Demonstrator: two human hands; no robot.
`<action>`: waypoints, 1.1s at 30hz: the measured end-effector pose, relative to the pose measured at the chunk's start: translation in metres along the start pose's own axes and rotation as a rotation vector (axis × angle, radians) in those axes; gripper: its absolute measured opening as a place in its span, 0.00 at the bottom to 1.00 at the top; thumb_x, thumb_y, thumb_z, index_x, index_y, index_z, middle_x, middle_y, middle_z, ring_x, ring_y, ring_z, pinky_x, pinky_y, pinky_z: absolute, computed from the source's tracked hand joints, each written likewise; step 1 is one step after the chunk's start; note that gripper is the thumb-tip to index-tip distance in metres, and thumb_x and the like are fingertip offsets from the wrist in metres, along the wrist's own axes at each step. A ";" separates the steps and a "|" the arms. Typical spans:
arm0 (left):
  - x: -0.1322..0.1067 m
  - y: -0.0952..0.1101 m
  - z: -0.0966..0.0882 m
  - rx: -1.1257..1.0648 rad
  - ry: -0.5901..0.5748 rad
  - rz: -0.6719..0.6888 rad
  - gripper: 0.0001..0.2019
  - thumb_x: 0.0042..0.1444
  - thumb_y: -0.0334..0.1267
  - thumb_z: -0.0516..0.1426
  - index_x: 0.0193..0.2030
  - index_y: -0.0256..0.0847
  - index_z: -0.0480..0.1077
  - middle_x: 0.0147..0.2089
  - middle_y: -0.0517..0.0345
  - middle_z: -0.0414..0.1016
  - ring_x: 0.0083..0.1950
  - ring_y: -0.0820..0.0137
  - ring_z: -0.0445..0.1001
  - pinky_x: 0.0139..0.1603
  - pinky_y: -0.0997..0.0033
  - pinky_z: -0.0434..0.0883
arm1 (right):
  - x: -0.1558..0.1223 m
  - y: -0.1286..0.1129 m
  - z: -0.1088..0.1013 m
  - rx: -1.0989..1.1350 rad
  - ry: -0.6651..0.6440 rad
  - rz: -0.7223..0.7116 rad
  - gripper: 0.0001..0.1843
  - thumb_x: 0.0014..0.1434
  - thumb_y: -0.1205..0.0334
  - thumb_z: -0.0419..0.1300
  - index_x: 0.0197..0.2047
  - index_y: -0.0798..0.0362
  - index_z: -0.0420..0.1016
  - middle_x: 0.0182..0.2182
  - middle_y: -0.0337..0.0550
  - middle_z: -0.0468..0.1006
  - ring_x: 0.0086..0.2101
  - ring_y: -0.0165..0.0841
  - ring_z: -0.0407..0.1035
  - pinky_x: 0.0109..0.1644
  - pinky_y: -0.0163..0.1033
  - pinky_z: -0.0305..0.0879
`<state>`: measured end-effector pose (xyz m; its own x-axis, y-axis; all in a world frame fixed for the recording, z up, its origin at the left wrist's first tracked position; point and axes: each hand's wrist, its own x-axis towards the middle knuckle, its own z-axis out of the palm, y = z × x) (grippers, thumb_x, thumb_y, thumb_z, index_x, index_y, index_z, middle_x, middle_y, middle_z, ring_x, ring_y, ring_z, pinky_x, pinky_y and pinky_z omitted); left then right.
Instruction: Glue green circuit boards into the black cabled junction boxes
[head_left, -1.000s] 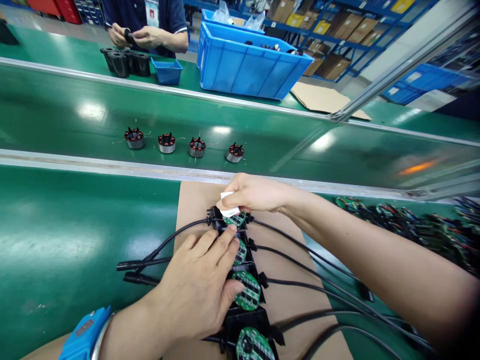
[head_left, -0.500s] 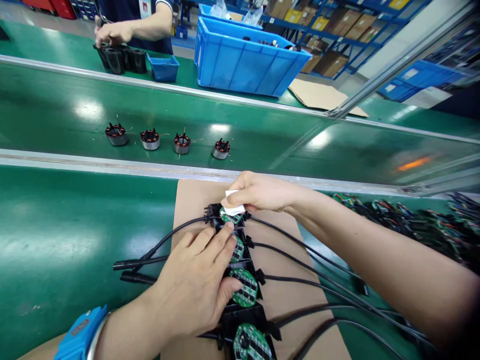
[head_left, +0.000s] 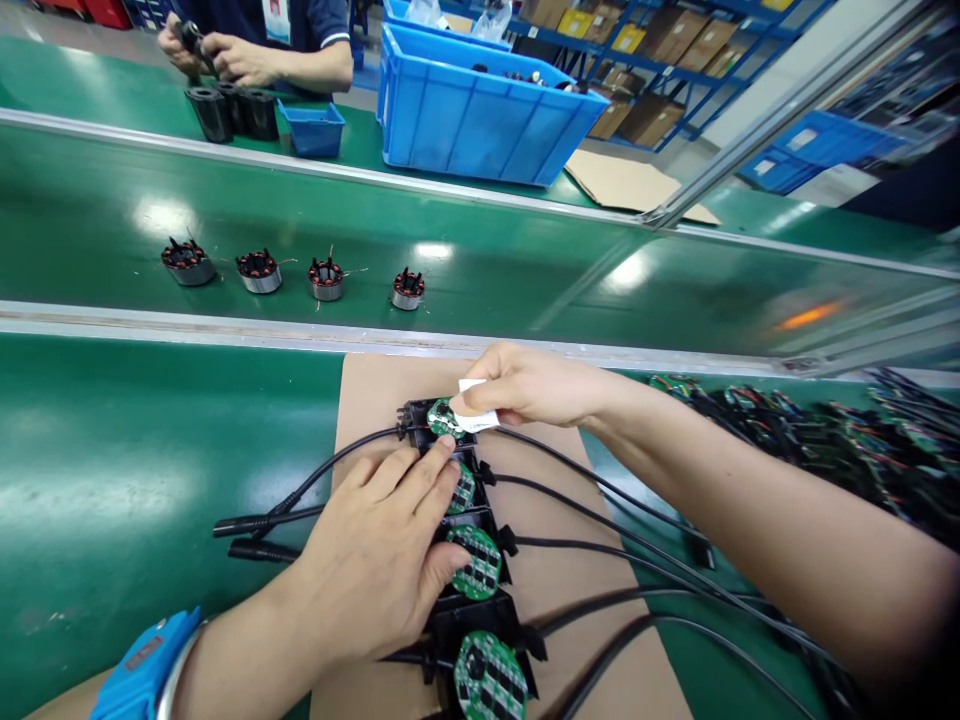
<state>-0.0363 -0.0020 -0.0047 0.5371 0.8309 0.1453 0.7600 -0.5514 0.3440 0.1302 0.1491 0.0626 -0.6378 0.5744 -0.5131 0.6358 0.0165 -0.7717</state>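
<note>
A row of black plastic housings (head_left: 480, 612) with round green circuit boards (head_left: 491, 677) in them lies before me. My left hand (head_left: 390, 545) rests over the row, fingers stretched out, its fingertips touching near the farthest circuit board (head_left: 442, 417). Pinched in my right hand (head_left: 517, 385) is a small white piece of paper or cloth (head_left: 478, 420), held at the right edge of that board. Black cables (head_left: 585, 543) leave the housings on both sides. My left hand hides part of the row.
Cardboard (head_left: 375, 385) lies under the housings. Beyond a metal rail, several wire-wound stators (head_left: 326, 280) stand on a green belt (head_left: 510, 270). A co-worker's hands (head_left: 240, 60) hold a dark part near a blue bin (head_left: 480, 110). Bundled wires (head_left: 780, 430) lie at right.
The stators have shifted left along the belt. My right hand and the white piece have moved slightly right across the far board, exposing more of it. The co-worker now holds up a dark part.
</note>
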 end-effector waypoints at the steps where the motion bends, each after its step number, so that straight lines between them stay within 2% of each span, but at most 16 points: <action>1: 0.000 0.000 0.000 0.002 0.004 0.000 0.26 0.66 0.49 0.44 0.65 0.37 0.59 0.71 0.52 0.52 0.61 0.53 0.60 0.57 0.50 0.60 | 0.000 0.001 -0.001 0.006 0.005 0.001 0.15 0.45 0.60 0.55 0.12 0.53 0.62 0.10 0.32 0.58 0.15 0.22 0.47 0.20 0.35 0.39; 8: 0.000 0.000 0.001 0.019 0.015 -0.001 0.26 0.66 0.49 0.45 0.65 0.37 0.60 0.71 0.52 0.53 0.61 0.53 0.60 0.56 0.51 0.60 | 0.000 0.003 -0.005 0.030 0.063 0.038 0.15 0.45 0.60 0.57 0.11 0.54 0.63 0.10 0.32 0.58 0.15 0.22 0.48 0.20 0.35 0.38; 14: 0.001 0.001 -0.001 0.021 0.001 0.004 0.26 0.67 0.49 0.44 0.65 0.36 0.59 0.71 0.52 0.53 0.61 0.53 0.60 0.56 0.51 0.60 | 0.008 0.000 -0.001 0.049 0.070 0.016 0.16 0.47 0.63 0.58 0.12 0.54 0.63 0.10 0.32 0.59 0.17 0.22 0.49 0.21 0.34 0.41; 21: 0.002 -0.001 -0.005 -0.084 0.022 0.003 0.24 0.66 0.47 0.47 0.63 0.35 0.61 0.69 0.48 0.56 0.61 0.50 0.60 0.58 0.47 0.61 | 0.009 0.002 -0.004 0.087 0.080 0.034 0.16 0.48 0.62 0.59 0.13 0.55 0.64 0.11 0.32 0.59 0.16 0.22 0.49 0.21 0.34 0.41; 23: 0.003 -0.003 -0.013 -0.212 0.081 -0.035 0.22 0.65 0.43 0.49 0.62 0.34 0.62 0.66 0.46 0.61 0.61 0.52 0.60 0.59 0.47 0.60 | 0.000 0.002 -0.003 0.106 0.055 0.022 0.16 0.48 0.60 0.60 0.14 0.55 0.64 0.11 0.31 0.59 0.16 0.21 0.49 0.20 0.33 0.40; 26: 0.007 -0.005 -0.032 -0.593 0.135 -0.231 0.17 0.64 0.40 0.51 0.58 0.39 0.64 0.55 0.49 0.72 0.54 0.61 0.69 0.54 0.57 0.67 | -0.020 0.000 0.006 0.090 0.014 0.004 0.16 0.50 0.56 0.59 0.17 0.55 0.65 0.14 0.33 0.61 0.18 0.23 0.52 0.21 0.33 0.44; 28: 0.010 -0.004 -0.043 -0.915 0.069 -0.372 0.14 0.64 0.43 0.52 0.54 0.42 0.66 0.46 0.54 0.75 0.44 0.67 0.73 0.44 0.64 0.72 | -0.031 -0.002 0.019 0.048 -0.009 -0.001 0.17 0.52 0.55 0.58 0.18 0.55 0.65 0.15 0.33 0.62 0.19 0.24 0.54 0.23 0.33 0.47; 30: 0.014 -0.003 -0.049 -1.157 -0.017 -0.452 0.13 0.61 0.44 0.56 0.49 0.41 0.68 0.39 0.57 0.75 0.37 0.71 0.73 0.38 0.70 0.72 | -0.037 -0.004 0.032 0.013 -0.016 0.002 0.17 0.53 0.55 0.56 0.18 0.54 0.64 0.15 0.33 0.61 0.19 0.24 0.54 0.23 0.33 0.47; 33: 0.019 -0.005 -0.048 -1.288 -0.062 -0.564 0.09 0.57 0.39 0.59 0.41 0.37 0.69 0.32 0.59 0.74 0.32 0.75 0.72 0.33 0.75 0.72 | -0.036 -0.005 0.046 -0.005 0.022 0.012 0.16 0.52 0.56 0.56 0.17 0.54 0.64 0.14 0.33 0.61 0.18 0.24 0.54 0.22 0.33 0.47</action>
<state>-0.0476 0.0199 0.0409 0.3179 0.8910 -0.3241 0.0306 0.3320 0.9428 0.1303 0.0911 0.0674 -0.6200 0.5927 -0.5142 0.6460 0.0137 -0.7632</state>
